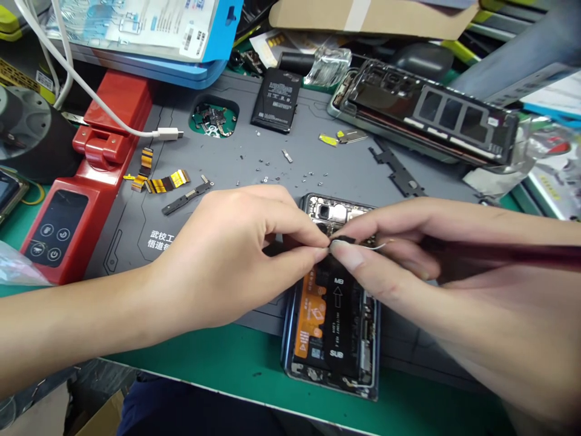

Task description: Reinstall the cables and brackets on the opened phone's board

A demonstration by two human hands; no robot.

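Note:
An opened phone (374, 375) lies on the mat's near edge, its orange-and-black battery (308, 321) and a long black flex cable (336, 321) marked MB and SUB exposed. Over its upper part, the thumb and forefinger of my left hand (245, 248) pinch the edge of a small black part (345, 239). My right hand (408, 272) grips the same part from the right, its thumb on top. A thin white wire (374, 247) runs beside the right fingertips. A blurred dark red rod-like tool (508, 254) rests across the right hand. My fingers hide the part's exact shape.
Tiny screws (311, 178), gold flex cables (167, 181) and a black bracket (397, 169) lie on the grey mat (181, 109). Behind are a loose battery (276, 100) and another opened phone (426, 115). A red device (68, 224) and white cable (167, 134) are left.

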